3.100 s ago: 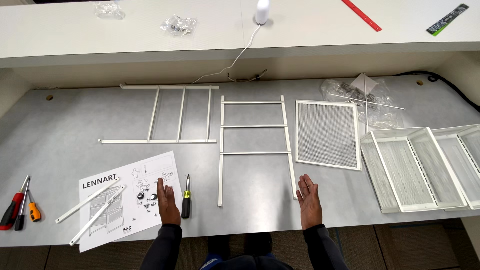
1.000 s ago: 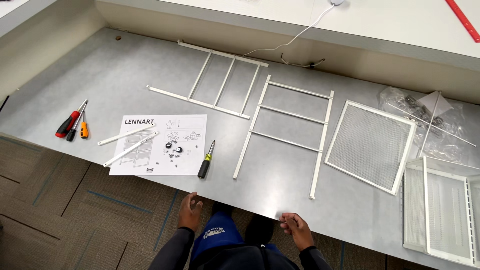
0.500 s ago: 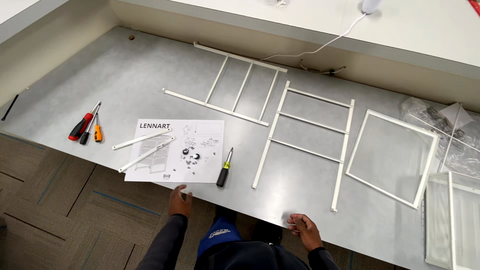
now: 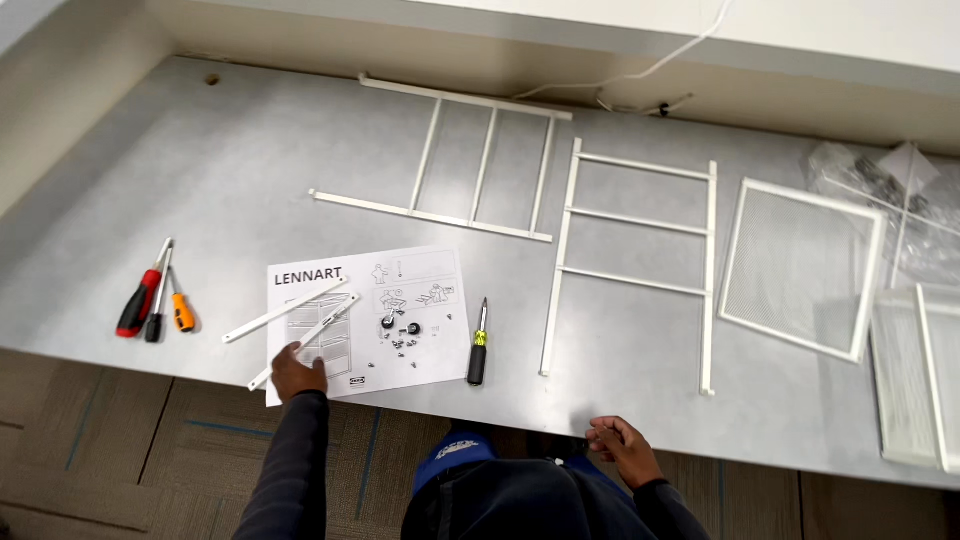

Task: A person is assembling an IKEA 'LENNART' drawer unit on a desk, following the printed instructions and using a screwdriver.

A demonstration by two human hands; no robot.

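My left hand (image 4: 297, 372) rests on the lower left corner of a white instruction sheet (image 4: 420, 280), its fingers close to the near end of one of two white rails (image 4: 300, 342) lying across the sheet. Small screws and casters (image 4: 400, 330) sit on the paper. A screwdriver with a black and yellow handle (image 4: 478, 348) lies just right of the sheet. My right hand (image 4: 622, 448) is at the table's front edge (image 4: 760, 450), fingers curled, with nothing visible in it.
Three screwdrivers (image 4: 152, 302) lie at the left. Two white ladder-like frames (image 4: 440, 160) (image 4: 632, 265), a square frame (image 4: 800, 270), a plastic bag of parts (image 4: 900, 195) and mesh drawers (image 4: 915, 370) spread across the grey table. A cable (image 4: 640, 75) runs at the back.
My left hand has come up from the table edge onto the sheet's corner. My right hand stays at the front edge. The view has shifted right and closer.
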